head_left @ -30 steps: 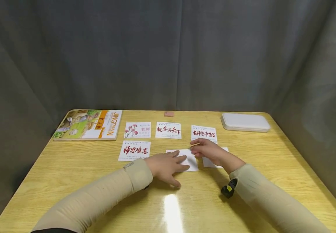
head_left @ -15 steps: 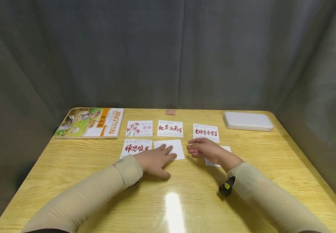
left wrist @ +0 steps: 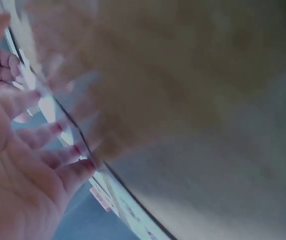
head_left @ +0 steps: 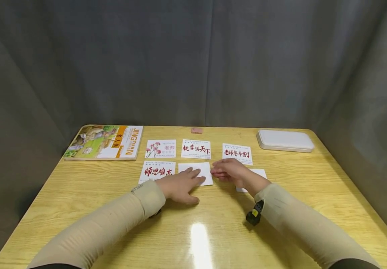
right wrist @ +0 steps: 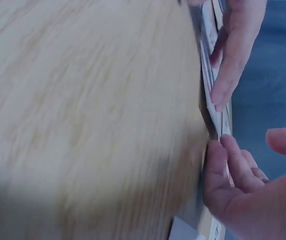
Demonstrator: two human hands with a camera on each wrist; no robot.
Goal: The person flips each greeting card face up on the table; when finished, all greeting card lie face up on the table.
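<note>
My left hand lies with spread fingers on a blank white card at the middle of the table. From the right, my right hand meets that card, its fingertips right at the card's right edge. In the right wrist view, the loosely bent fingers come up to the card's end, with one digit held away. A second blank white card lies partly hidden beneath the right hand. Just left of the blank card is a card with red lettering, overlapped by the left wrist.
Behind the hands lie a flower card, a red-lettered card and another lettered card. A magazine is at the back left, a white case at the back right. A small pink block sits near the far edge.
The left hand has slid the blank card left and away, beside the red-lettered card, and then stayed on it. The right hand has since moved left to the card's right edge.
</note>
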